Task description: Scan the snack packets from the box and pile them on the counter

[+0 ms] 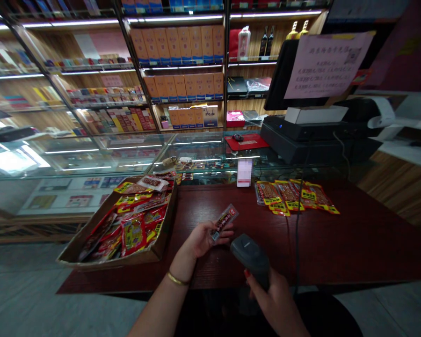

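Note:
My left hand [204, 238], with a gold bangle at its wrist, holds a small clear-edged snack packet [224, 222] with a dark red label over the counter. The thumb lies on the packet and the fingers are behind it. My right hand [272, 292] is wrapped round the handle of a dark grey barcode scanner [249, 255], whose head points toward the packet. Left of my hands stands an open cardboard box [166, 234] full of red and yellow snack packets [133, 234]. Several flat snack packets [293, 195] lie in a group on the right.
The dark red wooden counter [203, 196] meets a glass display case [196, 140]. A small white card [244, 173] stands at the counter's back. A monitor [280, 70], a black cash drawer [315, 145] and a hanging cable [298, 234] are at right. Stocked shelves [182, 68] line the wall.

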The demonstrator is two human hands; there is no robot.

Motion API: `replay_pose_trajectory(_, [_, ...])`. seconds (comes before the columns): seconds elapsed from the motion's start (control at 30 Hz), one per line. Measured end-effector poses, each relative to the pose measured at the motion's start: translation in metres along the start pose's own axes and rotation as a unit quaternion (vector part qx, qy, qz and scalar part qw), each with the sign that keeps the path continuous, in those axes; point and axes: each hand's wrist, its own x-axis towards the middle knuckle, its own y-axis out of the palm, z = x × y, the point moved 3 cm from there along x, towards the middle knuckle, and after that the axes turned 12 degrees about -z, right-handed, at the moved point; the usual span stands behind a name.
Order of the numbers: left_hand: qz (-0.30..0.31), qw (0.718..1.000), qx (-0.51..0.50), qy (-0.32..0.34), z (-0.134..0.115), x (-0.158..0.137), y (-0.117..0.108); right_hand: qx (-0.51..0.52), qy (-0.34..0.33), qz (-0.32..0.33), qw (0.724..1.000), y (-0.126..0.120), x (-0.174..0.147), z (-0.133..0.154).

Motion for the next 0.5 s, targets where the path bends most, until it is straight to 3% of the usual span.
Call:
replay_pose_trajectory(0.1, [-0.050,0.997,0.024,0.048,0.002,-0.005,0.004,0.115,0.053,-0.010,0.992,-0.004,0.018,-0.017])
replay_pose_trajectory(0.27, [-0.124,0.980,0.116,0.100,0.006,0.001,0.017,0.222,0.096,0.008,0.970,-0.010,0.036,-0.032])
replay_pose_trajectory(0.37, [-0.161,0.956,0.218,0.115,0.008,0.030,0.040,0.250,0.108,0.019,0.962,-0.010,0.036,-0.034])
replay_pose_trajectory(0.5, [-0.162,0.941,0.281,0.101,0.007,0.094,0.100,0.265,0.110,0.004,0.958,-0.009,0.037,-0.030])
